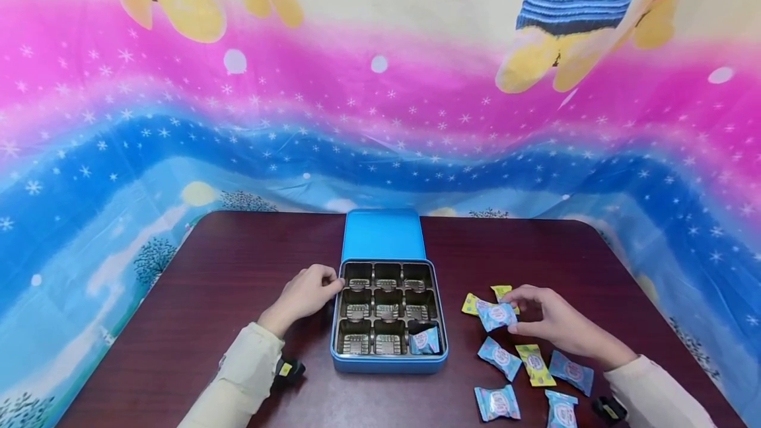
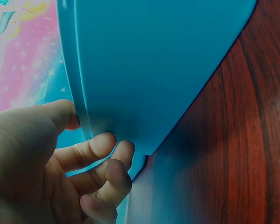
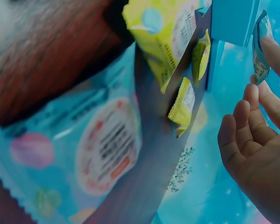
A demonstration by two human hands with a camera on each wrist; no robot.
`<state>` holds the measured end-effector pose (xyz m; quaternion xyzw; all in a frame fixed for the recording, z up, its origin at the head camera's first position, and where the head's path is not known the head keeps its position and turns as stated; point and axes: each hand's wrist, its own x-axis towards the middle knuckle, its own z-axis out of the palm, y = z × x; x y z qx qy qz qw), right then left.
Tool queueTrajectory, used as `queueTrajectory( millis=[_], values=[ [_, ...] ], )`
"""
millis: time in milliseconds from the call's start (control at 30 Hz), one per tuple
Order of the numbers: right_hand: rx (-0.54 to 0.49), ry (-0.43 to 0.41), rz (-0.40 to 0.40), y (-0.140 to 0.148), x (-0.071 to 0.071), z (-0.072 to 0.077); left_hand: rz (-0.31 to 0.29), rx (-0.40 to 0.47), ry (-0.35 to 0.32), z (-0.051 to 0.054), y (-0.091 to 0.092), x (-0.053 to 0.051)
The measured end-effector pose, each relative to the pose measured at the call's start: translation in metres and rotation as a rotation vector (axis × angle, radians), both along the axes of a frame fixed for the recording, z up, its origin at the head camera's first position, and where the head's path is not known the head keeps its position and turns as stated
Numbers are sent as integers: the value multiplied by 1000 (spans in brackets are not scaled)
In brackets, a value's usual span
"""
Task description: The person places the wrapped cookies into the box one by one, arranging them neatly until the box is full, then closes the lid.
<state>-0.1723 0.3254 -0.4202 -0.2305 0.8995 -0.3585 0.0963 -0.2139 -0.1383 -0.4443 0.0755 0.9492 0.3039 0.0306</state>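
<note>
Right hand (image 1: 549,317) has a blue candy (image 1: 496,316) pinched between thumb and fingertips, gap only as wide as the wrapper, other fingers loosely bent; right wrist view shows that candy off the table (image 1: 285,236). It sits well right of the tin (image 1: 388,367), by two yellow candies (image 1: 471,304). Left hand (image 1: 306,292) is at the tin's left side, toward the far corner: thumb at the rim, index at the outer wall, small gap, reads as a light pinch on the tin, though how firm I can't tell. Tin has a 3x3 insert, one wrapped candy (image 1: 425,342) in the near right compartment, blue lid (image 1: 383,233) lying back beyond it. Nearer the person, right of the tin: four more blue candies (image 1: 497,404) around a third yellow one (image 1: 536,365)
</note>
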Motion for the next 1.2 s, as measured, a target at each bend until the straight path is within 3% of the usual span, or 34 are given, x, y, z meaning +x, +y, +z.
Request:
queueTrajectory(
  millis=[367, 700, 1000, 1200],
  values=[
    [-1, -30, -16, -15, 6, 2, 0, 10, 5, 0, 2, 1],
    [16, 61, 12, -29, 11, 5, 0, -6, 7, 1, 2, 1],
    [-14, 24, 26, -45, 15, 9, 1, -2, -1, 1, 0, 1],
    [3, 64, 29, -54, 19, 13, -1, -5, -2, 2, 0, 1]
  ],
)
